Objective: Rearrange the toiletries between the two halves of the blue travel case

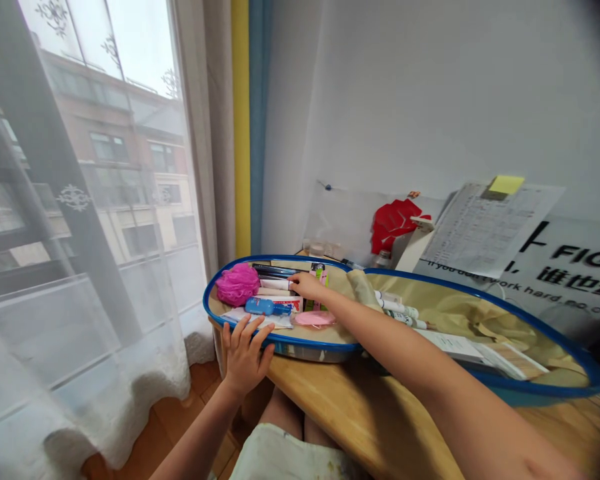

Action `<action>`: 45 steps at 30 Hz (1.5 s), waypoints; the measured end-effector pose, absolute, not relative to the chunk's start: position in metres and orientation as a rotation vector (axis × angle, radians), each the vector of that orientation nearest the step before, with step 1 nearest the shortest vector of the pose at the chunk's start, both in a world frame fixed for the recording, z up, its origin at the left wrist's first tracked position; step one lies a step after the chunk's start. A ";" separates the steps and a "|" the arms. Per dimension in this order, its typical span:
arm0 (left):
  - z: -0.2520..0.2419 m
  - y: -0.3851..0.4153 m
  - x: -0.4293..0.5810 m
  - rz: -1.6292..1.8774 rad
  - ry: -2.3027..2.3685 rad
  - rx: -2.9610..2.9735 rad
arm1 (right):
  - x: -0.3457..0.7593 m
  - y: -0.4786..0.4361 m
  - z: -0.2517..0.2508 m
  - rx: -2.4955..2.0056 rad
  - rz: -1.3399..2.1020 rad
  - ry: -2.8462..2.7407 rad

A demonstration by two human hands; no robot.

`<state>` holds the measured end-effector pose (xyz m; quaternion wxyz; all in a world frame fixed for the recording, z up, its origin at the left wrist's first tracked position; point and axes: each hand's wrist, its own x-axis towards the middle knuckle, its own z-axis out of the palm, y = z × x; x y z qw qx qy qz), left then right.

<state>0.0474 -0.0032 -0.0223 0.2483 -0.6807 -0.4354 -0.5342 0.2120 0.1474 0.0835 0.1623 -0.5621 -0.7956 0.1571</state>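
Note:
An opened blue-rimmed case with a beige lining lies on the wooden table. Inside its left half, my right hand pinches the right end of a white tube. My left hand rests with spread fingers on the near rim, holding nothing. Near the tube are a pink mesh bath puff, a blue bottle, dark slim items and a flat pink item. White tubes and a white box lie in the right half.
The wooden table has its edge above my lap. Sheer curtains hang at the left by the window. Behind the case are papers, a red item and a lettered board against the wall.

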 end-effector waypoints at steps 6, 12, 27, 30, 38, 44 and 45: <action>-0.026 -0.002 0.046 -1.412 -1.222 -1.855 | 0.211 0.142 0.083 -1.531 0.470 -2.278; -0.024 -0.003 0.047 -1.444 -1.223 -1.860 | 0.231 0.143 0.106 -1.472 0.518 -2.244; -0.028 0.000 0.041 -1.382 -1.169 -1.880 | 0.461 0.109 0.136 -1.982 0.317 -2.180; -0.029 0.001 0.040 -1.376 -1.171 -1.881 | 0.477 0.100 0.119 -2.099 0.237 -2.267; -0.026 -0.001 0.044 -1.447 -1.194 -1.867 | 0.473 0.101 0.097 -2.241 0.075 -2.388; -0.024 -0.002 0.046 -1.442 -1.199 -1.861 | 0.459 0.096 0.098 -2.245 -0.050 -2.418; -0.024 -0.003 0.046 -1.442 -1.197 -1.860 | 0.458 0.095 0.100 -2.245 -0.066 -2.413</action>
